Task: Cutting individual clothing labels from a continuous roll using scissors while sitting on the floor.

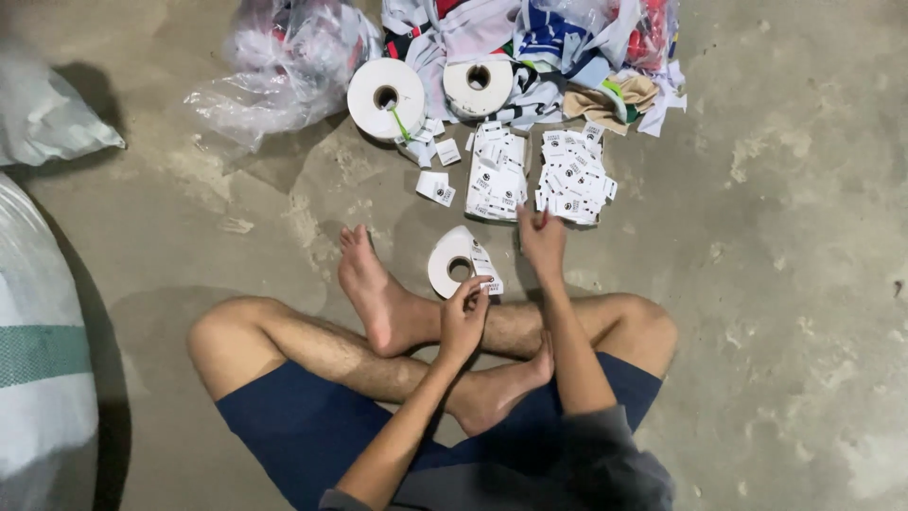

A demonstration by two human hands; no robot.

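The left hand (pixel 463 317) is pinching the label strip (pixel 483 270) trailing off the small roll (pixel 452 262) on the floor by the foot (pixel 374 289). The right hand (pixel 541 241), half open and holding nothing I can see, is reaching toward 1 label pile (pixel 573 178); a careless brush could be scattering it, and tugging might be tearing the strip.

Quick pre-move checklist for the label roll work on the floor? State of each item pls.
1. Left hand grips the label strip end: ok.
2. Small roll beside the left hand: ok.
3. Right hand at the near edge of the right label pile: ok.
4. Right fingers holding a label: cannot tell.
5. Left label pile stacked apart from the right one: ok.
6. Two spare rolls nearby: ok.
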